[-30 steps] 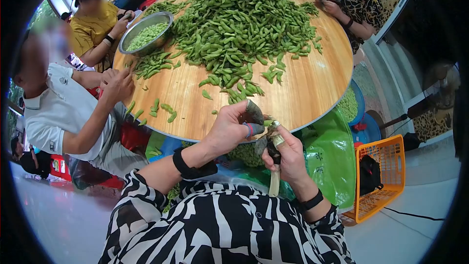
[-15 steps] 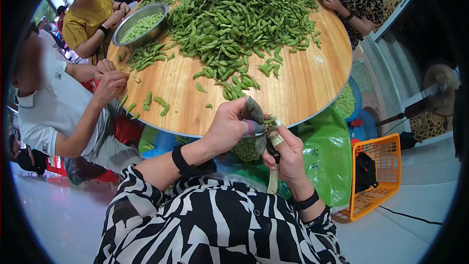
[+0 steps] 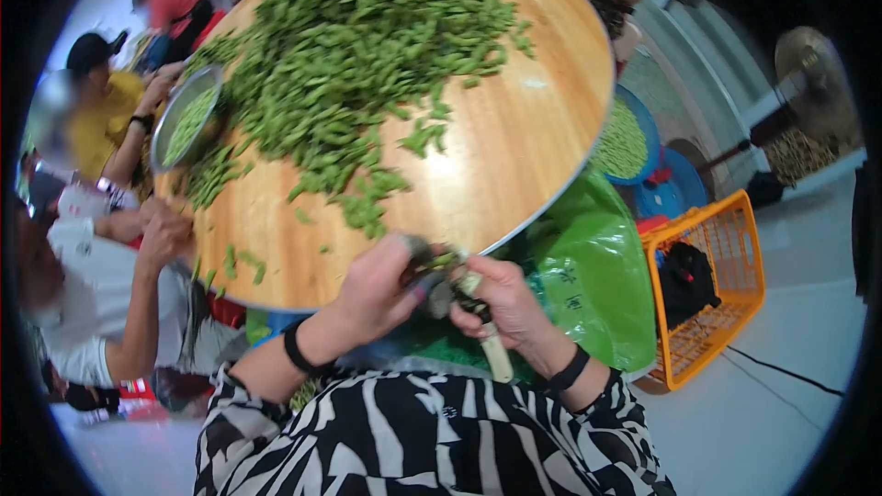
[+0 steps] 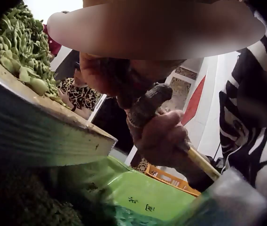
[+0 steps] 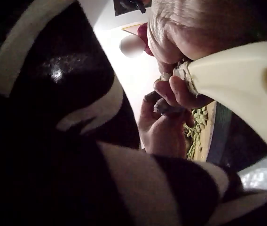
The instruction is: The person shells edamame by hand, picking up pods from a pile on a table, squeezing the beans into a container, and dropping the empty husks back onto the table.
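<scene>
In the head view the left hand (image 3: 375, 287), with dark coverings on thumb and finger, pinches a green pod (image 3: 445, 260) just past the table's near edge. Close against it, the right hand (image 3: 511, 301) grips a pale-handled tool (image 3: 496, 355) whose handle points down toward the striped shirt. The right wrist view shows that cream handle (image 5: 246, 70) large, with wrapping near the fingers. What the tool's working end looks like is hidden between the hands. A big heap of green pods (image 3: 340, 55) covers the middle of the round wooden table (image 3: 514, 142).
A metal bowl of shelled beans (image 3: 188, 124) stands at the table's left. Loose pods lie near the left edge. Right of the table are a green plastic sheet (image 3: 597, 276), an orange basket (image 3: 726, 294), blue tubs (image 3: 678, 186) and a fan (image 3: 813, 69). Other people sit around the table.
The head view has turned, so the table and heap appear farther left. Both hands stay close together beside the table's edge, now lower in the view, still around pod and tool.
</scene>
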{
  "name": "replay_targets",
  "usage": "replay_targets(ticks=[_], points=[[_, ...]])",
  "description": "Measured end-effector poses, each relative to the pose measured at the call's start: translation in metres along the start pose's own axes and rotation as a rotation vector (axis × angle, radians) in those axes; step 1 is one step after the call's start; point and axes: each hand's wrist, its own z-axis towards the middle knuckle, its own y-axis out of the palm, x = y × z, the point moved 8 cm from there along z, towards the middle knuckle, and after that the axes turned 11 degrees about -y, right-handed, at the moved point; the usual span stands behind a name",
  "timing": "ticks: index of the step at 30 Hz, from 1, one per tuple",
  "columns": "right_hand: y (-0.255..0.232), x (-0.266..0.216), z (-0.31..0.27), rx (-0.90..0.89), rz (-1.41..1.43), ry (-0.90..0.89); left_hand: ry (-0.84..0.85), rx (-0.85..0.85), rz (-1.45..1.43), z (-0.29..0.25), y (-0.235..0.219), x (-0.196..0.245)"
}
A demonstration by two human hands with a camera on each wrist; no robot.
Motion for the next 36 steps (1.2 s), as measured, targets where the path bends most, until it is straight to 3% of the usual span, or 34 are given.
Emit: replay_targets(ticks=[2, 5, 7, 8, 10, 13, 20, 26, 27, 29, 30, 32, 36], points=[[-0.007, 0.005, 0.005, -0.045, 0.060, 0.015, 0.044, 0.042, 0.049, 0.002, 0.005, -0.004], [-0.013, 0.002, 0.013, -0.090, 0.008, 0.005, 0.021, -0.025, 0.034, 0.012, 0.007, -0.004], [-0.016, -0.004, 0.016, -0.068, -0.078, -0.008, -0.195, -0.056, -0.080, 0.022, 0.009, -0.018], [-0.019, -0.006, 0.017, -0.056, -0.101, -0.006, -0.178, -0.092, -0.082, 0.025, 0.014, -0.016], [-0.026, -0.009, 0.024, -0.113, -0.154, -0.043, -0.526, -0.004, -0.361, 0.025, 0.016, -0.041], [-0.034, -0.020, 0.031, -0.095, -0.125, -0.086, -0.636, 0.049, -0.472, 0.035, 0.019, -0.045], [-0.041, -0.036, 0.031, -0.173, -0.207, -0.127, -0.720, 0.032, -0.620, 0.047, 0.032, -0.055], [-0.047, -0.066, 0.040, -0.165, -0.506, -0.355, -0.781, -0.067, -0.582, 0.043, 0.039, -0.051], [-0.043, -0.070, 0.041, -0.180, -0.509, -0.346, -0.782, -0.103, -0.569, 0.042, 0.041, -0.048], [-0.046, -0.070, 0.044, -0.085, -0.378, -0.156, -0.827, -0.081, -0.612, 0.037, 0.041, -0.047], [-0.045, -0.066, 0.045, -0.096, -0.386, -0.149, -0.866, -0.079, -0.651, 0.033, 0.043, -0.047], [-0.043, -0.065, 0.046, -0.135, -0.647, -0.311, -0.896, -0.068, -0.719, 0.025, 0.046, -0.049], [-0.039, -0.060, 0.045, -0.187, -0.620, -0.241, -0.973, -0.080, -0.808, 0.011, 0.049, -0.054]])
